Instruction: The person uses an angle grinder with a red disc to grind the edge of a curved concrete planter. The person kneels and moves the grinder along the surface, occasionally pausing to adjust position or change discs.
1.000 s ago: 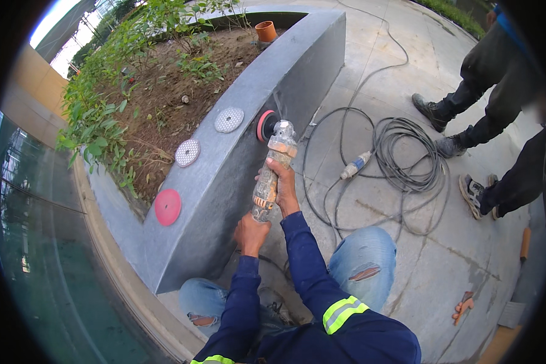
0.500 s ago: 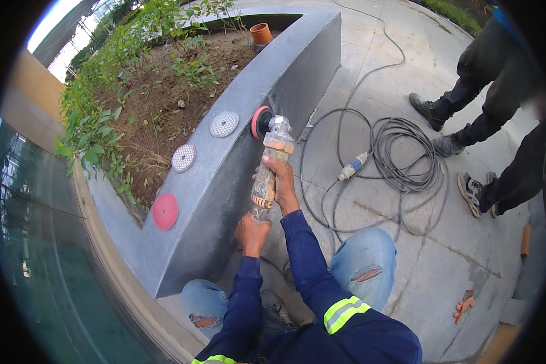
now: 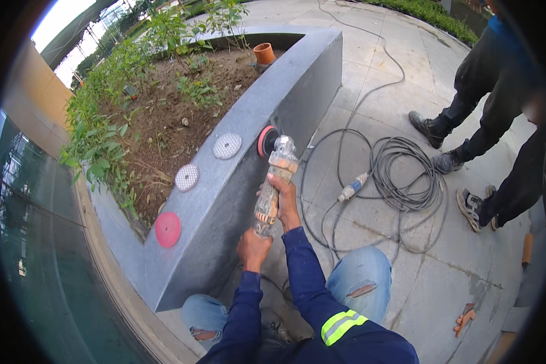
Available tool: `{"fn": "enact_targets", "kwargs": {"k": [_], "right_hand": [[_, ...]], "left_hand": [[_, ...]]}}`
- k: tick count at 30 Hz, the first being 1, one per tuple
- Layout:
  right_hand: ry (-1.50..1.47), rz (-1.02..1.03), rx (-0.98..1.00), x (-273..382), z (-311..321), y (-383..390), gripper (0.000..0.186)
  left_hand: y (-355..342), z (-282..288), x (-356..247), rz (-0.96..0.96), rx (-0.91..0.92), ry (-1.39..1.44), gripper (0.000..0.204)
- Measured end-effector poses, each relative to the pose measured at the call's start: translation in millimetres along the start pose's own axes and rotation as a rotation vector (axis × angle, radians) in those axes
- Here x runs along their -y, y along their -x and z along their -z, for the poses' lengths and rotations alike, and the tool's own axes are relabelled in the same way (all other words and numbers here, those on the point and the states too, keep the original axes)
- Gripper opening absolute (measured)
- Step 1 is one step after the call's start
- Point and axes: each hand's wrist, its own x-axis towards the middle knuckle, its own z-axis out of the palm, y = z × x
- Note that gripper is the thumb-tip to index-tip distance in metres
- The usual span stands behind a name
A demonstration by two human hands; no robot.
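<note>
Against the sloped grey stone wall of a raised planter, a dusty handheld angle grinder presses its red polishing disc, just beyond the fingertips of the right hand, whose fingers wrap closed around the tool's body. Behind them, the left hand is clenched shut on the grinder's rear end. Left of both sets of fingers, two white round pads and one red round pad lie on the wall's top. Right of the fingers, a coiled grey cable lies on the paving.

Planter wall blocks left; cable coil right.
</note>
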Motion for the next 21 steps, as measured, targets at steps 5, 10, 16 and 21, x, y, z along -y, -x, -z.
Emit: {"fn": "enact_targets", "kwargs": {"k": [5,10,16,21], "right_hand": [[0.013,0.012,0.015,-24.3,7.7,19.3,0.046],[0.01,0.016,0.039,-19.9,-15.6,33.9,0.046],[0.02,0.036,-0.036,-6.5,-3.8,8.1,0.044],[0.022,0.048,-0.052,-30.4,3.0,30.6,0.042]], "left_hand": [[19.8,-11.3,23.8,-0.039,-0.051,0.05,0.041],[22.3,5.2,30.9,-0.054,-0.053,0.066,0.041],[5.6,1.4,5.0,-0.041,-0.018,-0.009,0.042],[23.6,-8.7,30.3,-0.013,-0.001,0.037,0.04]]}}
